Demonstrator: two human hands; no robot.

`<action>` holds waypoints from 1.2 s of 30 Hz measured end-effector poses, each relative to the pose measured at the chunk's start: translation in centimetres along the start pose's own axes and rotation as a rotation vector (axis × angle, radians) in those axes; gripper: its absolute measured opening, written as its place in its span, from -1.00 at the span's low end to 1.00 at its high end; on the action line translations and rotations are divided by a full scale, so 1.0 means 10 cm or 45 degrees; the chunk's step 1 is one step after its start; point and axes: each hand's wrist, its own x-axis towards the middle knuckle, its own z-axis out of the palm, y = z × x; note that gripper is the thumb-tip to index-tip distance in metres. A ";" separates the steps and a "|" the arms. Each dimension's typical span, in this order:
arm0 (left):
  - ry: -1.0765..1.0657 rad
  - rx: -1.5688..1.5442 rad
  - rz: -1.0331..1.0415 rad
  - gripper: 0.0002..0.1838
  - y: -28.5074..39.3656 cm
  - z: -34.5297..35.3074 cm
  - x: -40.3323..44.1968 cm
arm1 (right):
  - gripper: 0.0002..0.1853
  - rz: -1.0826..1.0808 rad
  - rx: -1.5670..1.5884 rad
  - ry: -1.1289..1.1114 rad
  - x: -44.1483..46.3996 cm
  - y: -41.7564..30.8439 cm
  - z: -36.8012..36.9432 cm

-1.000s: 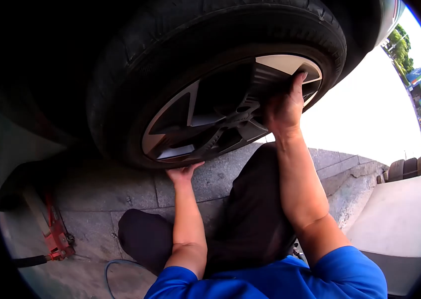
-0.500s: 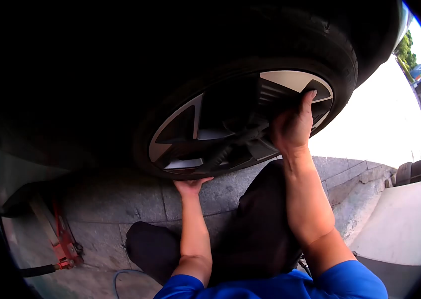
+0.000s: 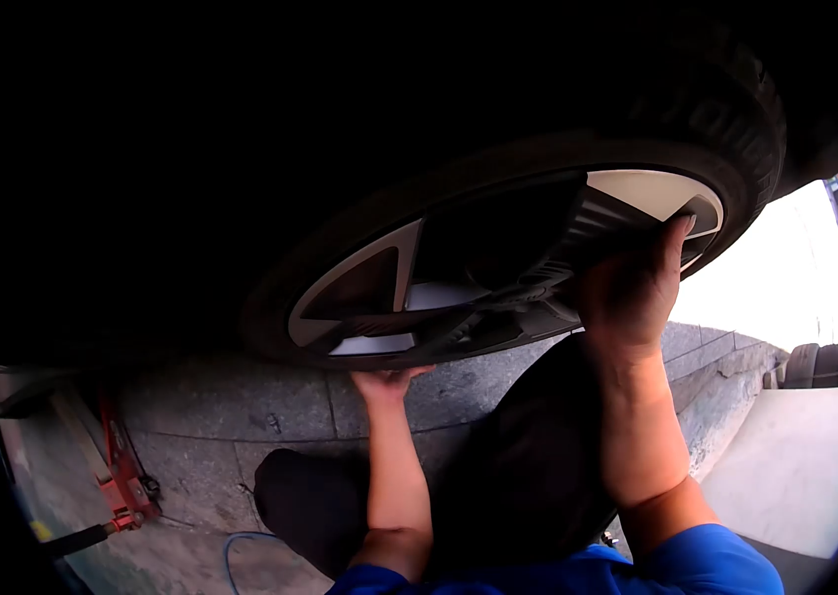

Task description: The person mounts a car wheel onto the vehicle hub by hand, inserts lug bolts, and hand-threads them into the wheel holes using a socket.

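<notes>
A car wheel (image 3: 528, 295) with a black and silver spoked rim fills the upper middle, tilted, its upper part lost in darkness. Under its lower edge, my left hand (image 3: 387, 383) supports the tyre from below, palm up, fingers partly hidden by the rubber. On the right side of the rim, my right hand (image 3: 642, 288) grips a spoke area, thumb up on the silver face; its other fingers are hidden in shadow.
A red floor jack (image 3: 126, 496) with a black handle stands at the lower left. A blue hose (image 3: 231, 555) lies on the grey paving (image 3: 280, 402). Stacked tyres (image 3: 829, 365) and a pale panel (image 3: 806, 456) are at the right.
The view has tipped and shifted closer to the dark wheel arch. The wheel and my right hand now appear further right and lower, and the rim looks more slanted. Both hands keep their hold.
</notes>
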 end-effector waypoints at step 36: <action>1.264 0.106 -0.382 -0.32 0.20 0.29 0.08 | -0.18 -0.230 -0.198 0.256 0.12 0.18 -0.10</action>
